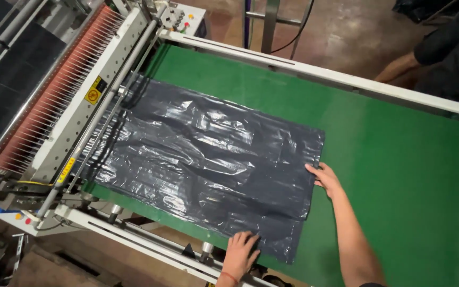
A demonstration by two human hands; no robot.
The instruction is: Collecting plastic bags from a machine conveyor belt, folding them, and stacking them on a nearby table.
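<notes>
A stack of dark plastic bags (208,159) lies flat on the green conveyor table (399,175) at frame centre, its long axis running from the cutting machine (81,90) at upper left toward lower right. The left hand (240,255) presses the near edge, fingers spread; the right hand (325,179) touches the trailing edge, apparently ungripped. Gathering seems barely begun.

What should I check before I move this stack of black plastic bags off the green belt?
1. Left hand flat on the near edge of the black plastic bags: ok.
2. Right hand touching the stack's right edge: ok.
3. Bag edges squared up: not ok, the near right corner is uneven.
4. Far end free of the cutting machine: cannot tell.
5. Green belt beside the stack free of objects: ok.
6. Other person away from the belt: ok.
</notes>
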